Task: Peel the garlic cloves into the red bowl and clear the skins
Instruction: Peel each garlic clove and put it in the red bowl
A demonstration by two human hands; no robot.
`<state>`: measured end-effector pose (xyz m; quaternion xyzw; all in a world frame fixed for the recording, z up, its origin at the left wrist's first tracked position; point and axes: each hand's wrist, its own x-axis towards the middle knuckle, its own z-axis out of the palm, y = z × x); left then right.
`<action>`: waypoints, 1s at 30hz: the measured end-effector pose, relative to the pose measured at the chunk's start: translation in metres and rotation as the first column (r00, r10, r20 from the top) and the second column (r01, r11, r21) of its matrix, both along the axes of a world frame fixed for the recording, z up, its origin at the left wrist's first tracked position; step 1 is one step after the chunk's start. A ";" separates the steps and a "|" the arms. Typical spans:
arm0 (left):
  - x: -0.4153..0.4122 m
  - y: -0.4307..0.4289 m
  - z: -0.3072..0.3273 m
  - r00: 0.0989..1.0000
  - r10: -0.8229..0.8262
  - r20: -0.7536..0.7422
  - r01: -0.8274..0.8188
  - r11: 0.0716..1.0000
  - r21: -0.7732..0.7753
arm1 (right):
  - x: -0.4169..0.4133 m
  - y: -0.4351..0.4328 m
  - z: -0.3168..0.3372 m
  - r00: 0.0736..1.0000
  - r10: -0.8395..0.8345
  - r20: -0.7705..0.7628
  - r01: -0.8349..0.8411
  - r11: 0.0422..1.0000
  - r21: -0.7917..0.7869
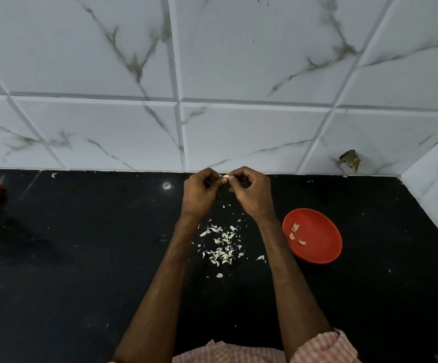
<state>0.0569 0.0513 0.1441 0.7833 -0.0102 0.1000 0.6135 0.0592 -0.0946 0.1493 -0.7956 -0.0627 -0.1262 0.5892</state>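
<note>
Striped sleeve (327,347) at near edge of counter (81,258). Left hand (199,191) and right hand (250,191) both pinch one garlic clove (226,176) near back edge, probably mid-peel. Few peeled cloves (295,233) already in red bowl (320,231), right side. Skins (221,247) scattered mid-counter, not cleared.

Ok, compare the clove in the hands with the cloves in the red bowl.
The held clove is pinched between left hand and right hand; the bowl cloves lie loose in the bowl. The held clove is single; the bowl cloves are several. Both are pale.
</note>
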 end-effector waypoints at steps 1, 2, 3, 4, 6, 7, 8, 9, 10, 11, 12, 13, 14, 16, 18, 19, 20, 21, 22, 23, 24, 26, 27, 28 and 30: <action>0.000 0.000 -0.001 1.000 0.000 -0.013 0.000 1.000 -0.007 | -0.001 0.000 0.001 1.000 0.002 0.015 -0.002 1.000 -0.010; 0.000 0.000 -0.001 1.000 -0.003 -0.021 0.003 1.000 -0.020 | -0.001 0.000 0.002 1.000 0.002 0.024 -0.001 1.000 -0.014; 0.000 0.000 -0.001 1.000 -0.005 -0.023 0.004 0.999 -0.032 | -0.002 0.000 0.003 1.000 0.000 0.032 0.001 1.000 -0.017; -0.001 -0.001 0.000 1.000 -0.003 -0.020 0.002 0.999 -0.048 | -0.003 0.000 0.004 0.999 -0.007 0.039 0.008 1.000 -0.022; -0.004 -0.002 0.004 1.000 0.003 -0.008 -0.004 0.997 -0.083 | -0.003 0.000 0.005 0.998 -0.024 0.055 0.026 0.999 -0.034; -0.005 -0.002 0.006 1.000 0.002 -0.002 -0.002 0.995 -0.096 | -0.004 0.000 0.005 0.998 -0.025 0.056 0.027 0.999 -0.036; -0.005 -0.002 0.008 1.000 -0.001 -0.003 0.001 0.994 -0.106 | -0.004 -0.001 0.005 0.998 -0.020 0.053 0.022 0.999 -0.041; -0.005 -0.002 0.008 1.000 -0.003 -0.012 0.002 0.993 -0.117 | -0.003 -0.001 0.004 0.999 -0.013 0.048 0.016 0.999 -0.047; -0.005 -0.002 0.008 1.000 -0.004 -0.025 0.000 0.991 -0.135 | -0.003 -0.001 0.004 0.999 -0.009 0.039 0.011 0.999 -0.053; -0.004 -0.001 0.007 0.999 -0.003 -0.039 -0.003 0.989 -0.151 | -0.003 -0.001 0.004 0.999 -0.007 0.031 0.009 0.998 -0.056; -0.004 -0.001 0.007 0.999 -0.003 -0.051 -0.005 0.987 -0.163 | -0.003 -0.001 0.005 1.000 -0.006 0.026 0.008 0.998 -0.059; -0.004 -0.001 0.006 0.998 -0.006 -0.061 -0.005 0.985 -0.172 | -0.003 -0.001 0.005 1.000 -0.003 0.021 0.004 0.998 -0.060; -0.005 0.000 0.005 0.998 -0.015 -0.066 0.002 0.982 -0.187 | -0.003 -0.001 0.005 1.000 0.001 0.016 0.000 0.998 -0.063; -0.005 0.002 0.004 0.997 -0.034 -0.068 0.019 0.978 -0.210 | -0.004 -0.001 0.004 1.000 0.011 0.005 -0.011 0.998 -0.064; -0.005 0.005 0.003 0.997 -0.037 -0.064 0.024 0.979 -0.202 | -0.004 0.001 0.004 1.000 0.029 -0.012 -0.029 0.998 -0.056; -0.005 0.006 0.002 0.997 -0.037 -0.062 0.024 0.979 -0.205 | -0.004 0.002 0.004 0.999 0.035 -0.029 -0.036 0.999 -0.041; -0.005 0.007 0.002 0.997 -0.035 -0.061 0.021 0.976 -0.218 | -0.004 0.003 0.005 0.998 0.039 -0.050 -0.040 0.999 -0.017; -0.004 0.007 0.002 0.998 -0.031 -0.063 0.015 0.972 -0.236 | -0.004 0.003 0.007 0.997 0.043 -0.070 -0.042 0.999 0.011; -0.004 0.007 0.002 0.998 -0.022 -0.065 0.005 0.968 -0.252 | -0.004 0.003 0.008 0.995 0.051 -0.085 -0.048 0.998 0.036; -0.004 0.007 0.003 0.998 -0.009 -0.064 -0.008 0.965 -0.261 | -0.004 0.003 0.010 0.993 0.064 -0.094 -0.059 0.997 0.054; -0.004 0.008 0.003 0.998 0.003 -0.057 -0.018 0.966 -0.258 | -0.004 0.003 0.011 0.992 0.076 -0.100 -0.071 0.996 0.060; -0.003 0.009 0.003 0.999 0.013 -0.032 -0.020 0.972 -0.236 | -0.003 0.004 0.012 0.991 0.083 -0.105 -0.078 0.996 0.049; -0.003 0.009 0.003 1.000 0.009 -0.018 -0.013 0.974 -0.227 | -0.003 0.005 0.012 0.991 0.079 -0.104 -0.075 0.996 0.043; -0.003 0.009 0.004 1.000 0.002 -0.004 -0.003 0.976 -0.219 | -0.003 0.005 0.011 0.992 0.074 -0.104 -0.071 0.997 0.037; -0.004 0.009 0.005 1.000 -0.016 0.024 0.020 0.981 -0.192 | -0.003 0.005 0.011 0.992 0.065 -0.107 -0.062 0.998 0.028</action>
